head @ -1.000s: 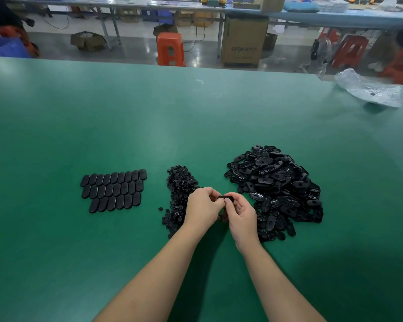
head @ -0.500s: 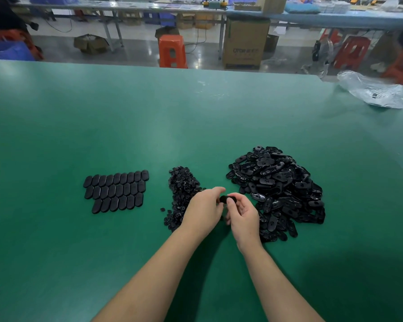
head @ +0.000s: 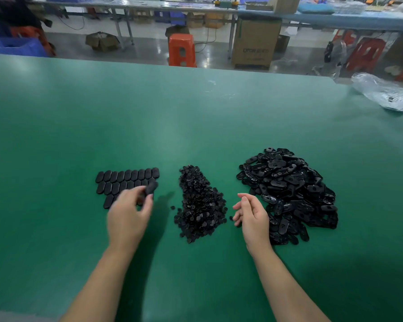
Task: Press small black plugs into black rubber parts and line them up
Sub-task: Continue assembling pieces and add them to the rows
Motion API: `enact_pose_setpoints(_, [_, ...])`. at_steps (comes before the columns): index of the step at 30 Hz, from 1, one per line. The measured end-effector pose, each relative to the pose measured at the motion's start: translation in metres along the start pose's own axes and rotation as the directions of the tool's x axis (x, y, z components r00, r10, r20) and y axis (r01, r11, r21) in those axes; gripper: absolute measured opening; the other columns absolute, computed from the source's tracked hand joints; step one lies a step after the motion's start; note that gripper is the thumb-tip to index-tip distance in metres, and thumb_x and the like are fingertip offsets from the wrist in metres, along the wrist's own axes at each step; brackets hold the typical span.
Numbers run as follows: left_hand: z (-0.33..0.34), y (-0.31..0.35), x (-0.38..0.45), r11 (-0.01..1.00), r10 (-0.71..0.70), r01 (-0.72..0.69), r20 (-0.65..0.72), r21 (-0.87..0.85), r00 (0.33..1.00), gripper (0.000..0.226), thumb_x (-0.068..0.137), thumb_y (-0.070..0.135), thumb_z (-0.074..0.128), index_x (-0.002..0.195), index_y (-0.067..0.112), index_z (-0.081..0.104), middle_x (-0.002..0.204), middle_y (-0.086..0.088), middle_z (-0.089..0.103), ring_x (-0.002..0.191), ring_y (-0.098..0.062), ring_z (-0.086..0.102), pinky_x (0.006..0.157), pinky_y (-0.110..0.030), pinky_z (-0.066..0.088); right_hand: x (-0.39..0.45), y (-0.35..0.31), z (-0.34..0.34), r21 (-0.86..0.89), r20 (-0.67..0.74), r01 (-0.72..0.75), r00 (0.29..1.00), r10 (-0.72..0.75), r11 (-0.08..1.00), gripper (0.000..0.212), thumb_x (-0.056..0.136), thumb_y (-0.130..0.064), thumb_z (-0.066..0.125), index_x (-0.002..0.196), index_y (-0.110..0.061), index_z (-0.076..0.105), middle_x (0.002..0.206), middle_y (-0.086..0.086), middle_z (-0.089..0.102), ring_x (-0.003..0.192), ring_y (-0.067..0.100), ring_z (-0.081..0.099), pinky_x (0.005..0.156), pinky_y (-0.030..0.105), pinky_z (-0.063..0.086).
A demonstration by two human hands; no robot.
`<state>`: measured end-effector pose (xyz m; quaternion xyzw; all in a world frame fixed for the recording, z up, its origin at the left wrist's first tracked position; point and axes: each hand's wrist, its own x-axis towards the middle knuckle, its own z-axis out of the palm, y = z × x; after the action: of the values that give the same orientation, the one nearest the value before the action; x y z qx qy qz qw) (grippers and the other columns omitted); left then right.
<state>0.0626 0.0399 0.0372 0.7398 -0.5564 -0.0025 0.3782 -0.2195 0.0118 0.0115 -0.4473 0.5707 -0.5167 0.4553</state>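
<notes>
Head view shows the left hand (head: 128,217) pinching a finished rubber part (head: 151,188), long axis running near-to-far like the lined-up rows (head: 126,182) just beneath it, while the right hand (head: 251,216) hangs loosely curled, grasping nothing, beside the parts pile (head: 289,189).

Lined-up parts (head: 126,182) left, plug heap (head: 199,205) middle (on table (head: 196,112)), loose-part pile (head: 289,194) right.
</notes>
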Motion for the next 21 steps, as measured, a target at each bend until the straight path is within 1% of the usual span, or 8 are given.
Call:
enact_pose_setpoints(2, [-0.02,-0.036,0.002,0.993,-0.09,0.095,-0.066,0.076,0.994,0.018,0.087,0.022,0.076,0.104,0.017,0.071,0.087,0.0,0.066,0.074,-0.022,0.062,0.062,-0.031,0.045,0.0,0.0,0.001,-0.017,0.0,0.002,1.0,-0.002,1.0,0.02,0.107,-0.021,0.047,0.105,-0.025,0.067,0.075,-0.008,0.067,0.061,0.011,0.059,0.055,0.027,0.051])
enact_pose_setpoints(3, [-0.027,-0.052,0.002,0.981,-0.142,0.152,-0.082,0.12,0.986,0.018,0.087,0.023,0.075,0.103,0.017,0.071,0.088,-0.003,0.067,0.076,-0.027,0.062,0.064,-0.035,0.044,0.0,0.0,0.001,-0.024,0.0,0.002,1.0,-0.002,1.0,0.02,0.107,-0.021,0.047,0.105,-0.025,0.067,0.075,-0.007,0.067,0.061,0.011,0.059,0.055,0.027,0.051])
enact_pose_setpoints(6, [-0.039,-0.086,0.004,0.92,-0.335,0.339,-0.056,0.197,0.941,0.022,0.091,0.031,0.071,0.106,0.014,0.072,0.091,-0.006,0.068,0.081,-0.031,0.061,0.065,-0.035,0.041,0.0,0.0,0.002,-0.043,-0.001,0.003,1.0,-0.003,0.999,0.021,0.107,-0.021,0.047,0.104,-0.024,0.067,0.075,-0.006,0.067,0.061,0.011,0.059,0.055,0.028,0.051])
enact_pose_setpoints(8, [-0.039,-0.097,0.004,0.882,-0.422,0.417,-0.026,0.219,0.906,0.026,0.093,0.033,0.068,0.109,0.014,0.072,0.093,-0.007,0.069,0.08,-0.029,0.058,0.064,-0.034,0.041,-0.001,-0.001,0.002,-0.055,-0.002,0.003,1.0,-0.003,0.998,0.021,0.107,-0.021,0.047,0.104,-0.024,0.067,0.075,-0.007,0.067,0.061,0.011,0.059,0.055,0.028,0.051])
enact_pose_setpoints(10, [-0.038,-0.102,0.005,0.865,-0.458,0.448,-0.008,0.227,0.889,0.027,0.094,0.036,0.067,0.11,0.014,0.072,0.091,-0.005,0.068,0.077,-0.025,0.052,0.063,-0.033,0.039,-0.002,-0.001,0.003,-0.059,-0.003,0.002,1.0,-0.002,0.998,0.02,0.107,-0.021,0.047,0.104,-0.024,0.066,0.075,-0.007,0.067,0.061,0.011,0.059,0.055,0.028,0.051])
enact_pose_setpoints(15, [-0.035,-0.101,0.011,0.864,-0.458,0.441,0.018,0.242,0.889,0.031,0.094,0.042,0.064,0.111,0.016,0.072,0.091,-0.003,0.067,0.077,-0.023,0.05,0.063,-0.032,0.04,-0.002,-0.002,0.003,-0.057,-0.003,0.0,1.0,0.0,0.998,0.018,0.107,-0.021,0.048,0.105,-0.025,0.065,0.076,-0.007,0.067,0.061,0.01,0.059,0.054,0.025,0.051])
enact_pose_setpoints(21, [-0.034,-0.101,0.013,0.842,-0.489,0.472,-0.001,0.262,0.872,0.021,0.095,0.029,0.062,0.108,0.016,0.072,0.096,-0.01,0.069,0.078,-0.026,0.048,0.065,-0.033,0.04,-0.002,-0.001,0.002,-0.056,-0.003,0.0,1.0,0.0,0.998,0.017,0.106,-0.02,0.049,0.105,-0.025,0.065,0.078,-0.002,0.066,0.062,0.011,0.059,0.054,0.027,0.051])
